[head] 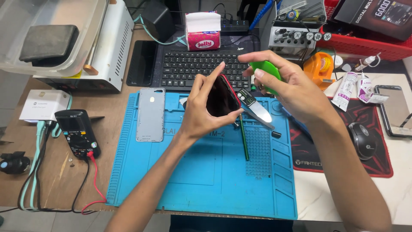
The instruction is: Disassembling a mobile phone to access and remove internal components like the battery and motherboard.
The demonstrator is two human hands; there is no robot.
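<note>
From my remote seat, the risk I saw first: the phone [222, 98] was propped on edge above the blue mat [201, 176], centre of frame, held by one hand only. If that grip slackened it'd likely drop onto the mat and the metal blade tool [256, 108] lying just right of it. My guess, not a thing seen. The green pick [267, 71] sat v. close to the phone's upper edge; a hard shove there could prob. chip the glass or let the pick skid toward the holding fingers.

Left hand [198, 112]: fingers curled round the phone, thumb side low, fingertips [219, 68] pressed on the top edge, so closed on it, not spread. Dark face turned toward me, red rim showing.

Right hand [296, 92], centre-right: thumb and forefinger pinched the green pick, other fingers loosely bent. Couldn't tell whether the pick touched the phone.

Around: grey back cover [150, 114] flat on the mat's left part, thin green rod [244, 138] below the phone, multimeter [78, 133] far left, keyboard [193, 66] at top, mouse [363, 140] at right.
</note>
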